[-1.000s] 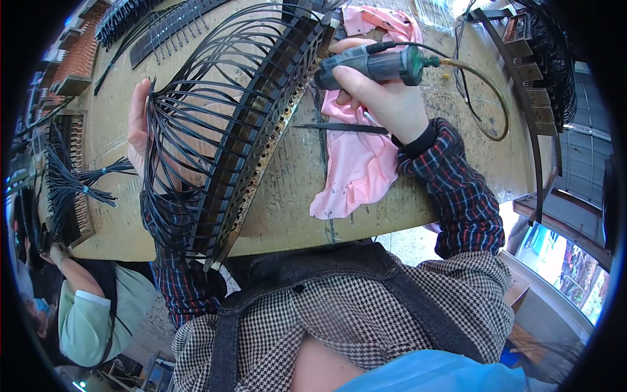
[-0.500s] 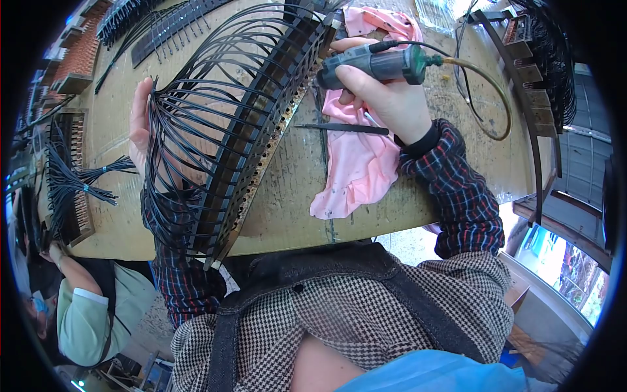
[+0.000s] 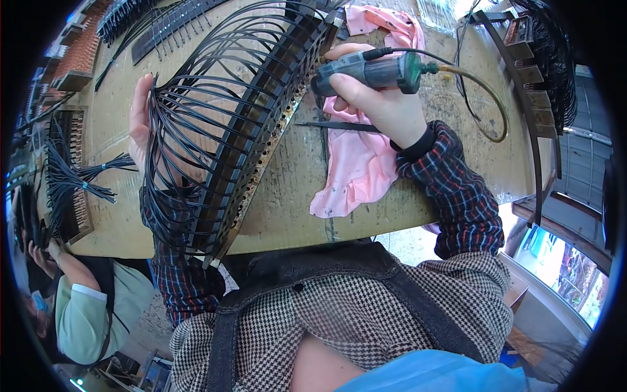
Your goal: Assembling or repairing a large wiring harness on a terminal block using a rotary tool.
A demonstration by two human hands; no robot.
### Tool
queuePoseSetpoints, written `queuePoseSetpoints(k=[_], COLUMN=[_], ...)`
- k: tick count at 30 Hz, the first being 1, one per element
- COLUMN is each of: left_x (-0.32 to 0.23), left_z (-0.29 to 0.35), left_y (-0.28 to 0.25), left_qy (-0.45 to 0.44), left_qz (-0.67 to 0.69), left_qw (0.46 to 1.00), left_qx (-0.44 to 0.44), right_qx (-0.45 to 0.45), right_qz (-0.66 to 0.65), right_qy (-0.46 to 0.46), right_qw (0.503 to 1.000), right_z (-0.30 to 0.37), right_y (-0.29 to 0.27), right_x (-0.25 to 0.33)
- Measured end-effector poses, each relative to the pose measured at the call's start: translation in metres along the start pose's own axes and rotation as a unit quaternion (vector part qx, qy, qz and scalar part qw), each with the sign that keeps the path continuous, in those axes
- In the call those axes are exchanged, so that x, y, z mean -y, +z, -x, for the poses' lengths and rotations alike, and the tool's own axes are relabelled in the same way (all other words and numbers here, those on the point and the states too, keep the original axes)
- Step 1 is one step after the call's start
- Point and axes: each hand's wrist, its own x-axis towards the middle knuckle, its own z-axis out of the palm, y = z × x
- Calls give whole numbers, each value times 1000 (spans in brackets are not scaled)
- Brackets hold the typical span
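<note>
A long dark rack [image 3: 251, 140] stands tilted on the table in front of me, with a row of small brass-coloured fittings along its right edge. Many black cables [image 3: 219, 55] loop out of its left side and gather into a bunch. My left hand [image 3: 140, 121] is behind that bunch, fingers stretched upward and touching the cables; its palm is partly hidden. In my right hand [image 3: 385, 108] is a grey cylindrical tool with a green end cap [image 3: 410, 73], a brown hose and a thin black cord. The tool's front end is at the rack's right edge; its tip is hidden.
Below my right hand lie black tweezers [image 3: 343, 126] on a stained pink cloth [image 3: 356, 170]. Another rack with tied cables [image 3: 85, 186] sits at the left, and a curved dark frame with cables [image 3: 516, 72] at the right. A person in light green [image 3: 85, 313] works at lower left.
My right hand and the tool have moved slightly left and down along the rack's edge. My left hand and the rack stay nearly in place. The person at left has shifted their hands.
</note>
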Motion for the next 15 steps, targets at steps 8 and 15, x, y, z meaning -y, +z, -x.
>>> queuePoseSetpoints(k=[8, 15], left_x=[-1, 1], left_z=[0, -1], left_y=[0, -2], left_qy=[3, -11], left_qz=[-1, 23], left_qw=[1000, 1000], left_qx=[-6, 6], right_qx=[-2, -4], right_qz=[13, 8], right_qy=[2, -3], right_qw=[1000, 1000], right_z=[0, 0], right_y=[0, -2], right_x=[1, 2])
